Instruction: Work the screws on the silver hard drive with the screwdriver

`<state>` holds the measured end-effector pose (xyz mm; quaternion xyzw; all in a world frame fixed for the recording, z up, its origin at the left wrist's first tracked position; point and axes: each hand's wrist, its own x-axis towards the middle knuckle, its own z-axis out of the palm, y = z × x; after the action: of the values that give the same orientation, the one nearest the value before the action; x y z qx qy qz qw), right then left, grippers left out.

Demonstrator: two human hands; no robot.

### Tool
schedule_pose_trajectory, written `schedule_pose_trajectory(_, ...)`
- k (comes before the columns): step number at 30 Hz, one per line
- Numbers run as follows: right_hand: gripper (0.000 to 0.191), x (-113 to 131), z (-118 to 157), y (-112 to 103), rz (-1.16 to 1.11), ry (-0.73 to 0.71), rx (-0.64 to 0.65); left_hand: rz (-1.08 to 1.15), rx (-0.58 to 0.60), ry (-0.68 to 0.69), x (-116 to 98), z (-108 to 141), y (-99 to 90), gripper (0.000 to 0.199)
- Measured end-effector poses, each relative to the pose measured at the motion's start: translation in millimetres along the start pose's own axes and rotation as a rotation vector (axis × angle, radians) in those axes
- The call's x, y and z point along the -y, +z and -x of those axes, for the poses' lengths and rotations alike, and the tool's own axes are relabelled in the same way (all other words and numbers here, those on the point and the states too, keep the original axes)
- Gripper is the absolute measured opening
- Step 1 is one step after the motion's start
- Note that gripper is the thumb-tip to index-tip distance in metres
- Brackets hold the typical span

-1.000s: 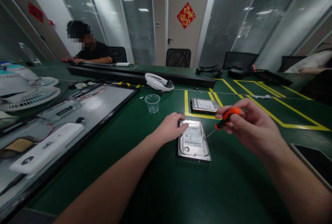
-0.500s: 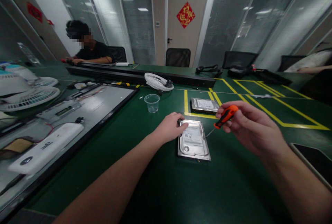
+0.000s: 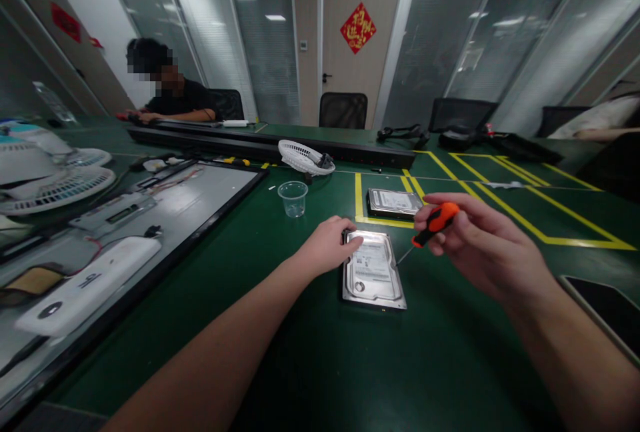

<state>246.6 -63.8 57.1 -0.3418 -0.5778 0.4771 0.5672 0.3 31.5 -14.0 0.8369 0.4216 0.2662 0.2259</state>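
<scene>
A silver hard drive (image 3: pixel 374 272) lies flat on the green table in front of me. My left hand (image 3: pixel 333 243) grips its upper left corner, the thumb on the top face. In my right hand (image 3: pixel 470 239) is an orange and black screwdriver (image 3: pixel 436 224), tilted so that its thin shaft reaches the drive's right edge. Behind these, a second hard drive (image 3: pixel 395 202) rests inside a yellow tape outline, close to my right fingertips. A clear plastic cup (image 3: pixel 293 199) stands to the left of both drives.
On the left lies a large panel (image 3: pixel 200 195) carrying a white power bank-like case (image 3: pixel 93 285) and cables. White fan parts (image 3: pixel 306 157) sit beyond the cup, before a long black bar (image 3: pixel 250 145). A phone (image 3: pixel 603 312) is at right. A person (image 3: pixel 185 102) sits across the table.
</scene>
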Motion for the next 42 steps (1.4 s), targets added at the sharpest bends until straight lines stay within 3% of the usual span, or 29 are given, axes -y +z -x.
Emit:
schedule_pose_trajectory(9,0.012,-0.9,0.4,2.9,0.007,-0.031,-0.027,0.001,-0.011,0.004,0.1,0.1,0.4,0.030)
schedule_pose_trajectory(20,0.026,-3.1,-0.1,0.8,-0.036,-0.005,0.018,-0.009,-0.012,0.006,1.1,-0.1,1.4,0.030)
schedule_pose_trajectory(27,0.014,-1.1,0.1,2.8,0.003,-0.017,0.002,-0.002,0.006,-0.007,-1.7,0.8,-1.4,0.031)
schedule_pose_trajectory(32,0.020,0.7,0.0,5.2,0.023,-0.039,-0.068,0.002,0.005,-0.005,-2.0,1.1,-1.2,0.031)
schedule_pose_trajectory(42,0.025,1.0,1.4,4.5,-0.047,0.013,-0.028,-0.009,-0.010,0.009,-0.6,0.1,0.1,0.030)
